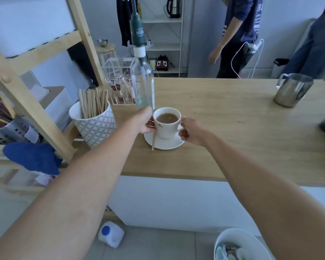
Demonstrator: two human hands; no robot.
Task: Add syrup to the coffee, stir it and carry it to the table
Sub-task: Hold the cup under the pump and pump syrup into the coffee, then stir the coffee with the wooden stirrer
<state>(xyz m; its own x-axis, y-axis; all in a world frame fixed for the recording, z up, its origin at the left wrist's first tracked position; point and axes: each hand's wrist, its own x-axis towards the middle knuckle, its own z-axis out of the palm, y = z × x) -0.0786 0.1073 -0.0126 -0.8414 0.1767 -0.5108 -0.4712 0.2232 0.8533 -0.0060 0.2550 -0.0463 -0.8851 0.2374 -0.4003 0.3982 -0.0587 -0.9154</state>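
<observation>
My left hand [145, 121] and right hand [190, 131] grip the full cup [167, 122], so a tilt could spill coffee or bump the syrup bottle [142, 85] at 11 o'clock.

Both hands [145, 121] [190, 131] around a coffee cup [168, 124] on its saucer [169, 144], stirrer [154, 140] alongside.
</observation>
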